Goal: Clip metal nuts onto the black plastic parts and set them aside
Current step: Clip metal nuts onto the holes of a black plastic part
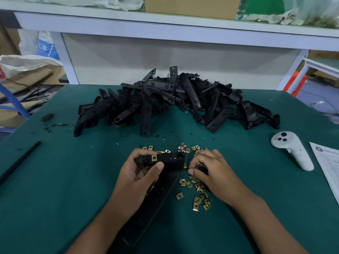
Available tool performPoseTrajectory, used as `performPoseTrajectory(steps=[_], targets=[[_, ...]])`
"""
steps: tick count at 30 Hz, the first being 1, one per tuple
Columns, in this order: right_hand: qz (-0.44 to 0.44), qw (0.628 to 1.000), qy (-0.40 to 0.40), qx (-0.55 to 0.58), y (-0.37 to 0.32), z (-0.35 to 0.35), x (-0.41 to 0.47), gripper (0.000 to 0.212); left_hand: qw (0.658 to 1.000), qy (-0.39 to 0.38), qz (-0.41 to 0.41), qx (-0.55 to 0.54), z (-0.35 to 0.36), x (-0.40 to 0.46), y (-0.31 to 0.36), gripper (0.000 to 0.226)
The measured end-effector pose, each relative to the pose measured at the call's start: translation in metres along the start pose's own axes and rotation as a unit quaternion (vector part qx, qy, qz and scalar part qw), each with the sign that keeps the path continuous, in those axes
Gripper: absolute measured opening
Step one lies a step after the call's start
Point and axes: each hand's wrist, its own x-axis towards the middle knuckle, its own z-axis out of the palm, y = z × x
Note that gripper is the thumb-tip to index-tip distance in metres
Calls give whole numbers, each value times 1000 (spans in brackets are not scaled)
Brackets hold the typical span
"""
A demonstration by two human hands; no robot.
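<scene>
Fingers of R hand curled on nuts; L hand grips black part.

1. Pile of plastic parts at back centre of bench.
2. Loose nuts scattered in front of pile.
3. Controller right of nuts; paper sheet at far right.
4. Rod at left edge.

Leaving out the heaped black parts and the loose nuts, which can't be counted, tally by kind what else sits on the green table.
Black part gripped in left hand: 1
White controller: 1
Printed paper sheet: 1
Black rod: 1
Small black block: 1
Total: 5
</scene>
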Motion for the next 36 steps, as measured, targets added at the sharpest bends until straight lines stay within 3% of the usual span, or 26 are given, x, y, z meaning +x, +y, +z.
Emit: performPoseTrajectory(steps=[3,5,9,12,21,26,36], targets=[[18,990,67,122,-4,-4,2,2,1000,-12,-10,-20,2,-2,2,26],[44,964,83,247,-7,-8,3,10,999,-24,-23,-13,2,-4,2,31],[86,876,18,475,-16,-11,1,11,998,-47,-32,35,6,-5,2,33],[108,818,-28,565,-20,-11,2,17,997,-65,-26,41,8,-7,3,29],[99,812,-36,574,-27,-10,1,24,994,-69,-20,79,9,-8,2,26],[82,811,-41,578,-26,-12,1,8,995,-76,-22,58,9,-9,1,21],[75,818,-42,569,-25,-9,2,18,992,-80,-11,97,7,-8,-1,23]])
